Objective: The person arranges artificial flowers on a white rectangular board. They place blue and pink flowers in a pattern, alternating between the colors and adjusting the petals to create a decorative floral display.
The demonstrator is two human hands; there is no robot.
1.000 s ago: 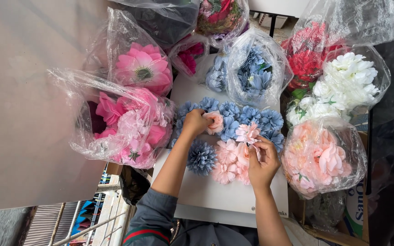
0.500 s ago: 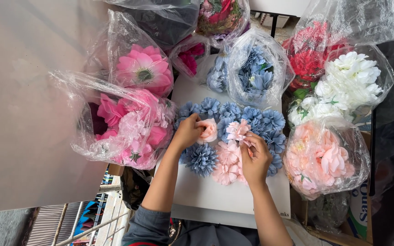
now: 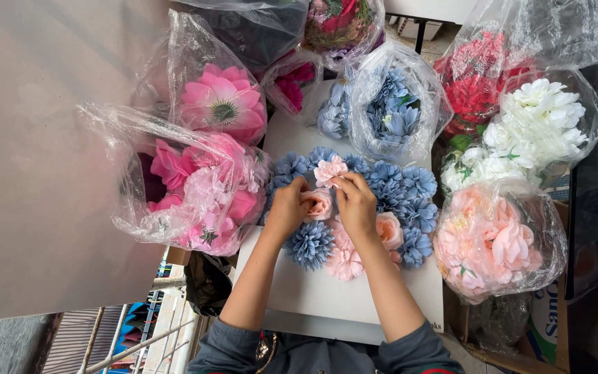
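A white board [image 3: 327, 294] lies in front of me with a cluster of artificial flowers on it: several blue flowers [image 3: 389, 187] and several pale pink ones [image 3: 344, 260]. My left hand [image 3: 288, 208] pinches a small peach rose [image 3: 318, 204] in the middle of the cluster. My right hand [image 3: 356, 201] rests beside it, its fingertips touching a light pink carnation [image 3: 329, 170] just above the rose. A single blue dahlia-like flower [image 3: 311, 244] sits below my left hand.
Clear plastic bags of artificial flowers ring the board: magenta ones [image 3: 198, 190] at left, a big pink daisy [image 3: 221, 104], blue ones [image 3: 392, 111] at the top, red [image 3: 472, 86], white [image 3: 534, 128] and peach [image 3: 496, 242] at right. A metal railing [image 3: 133, 339] shows below left.
My right hand has moved up and left from the lower pink flowers to the centre. The left hand shifted down slightly onto the peach rose. Both hands now meet in the cluster.
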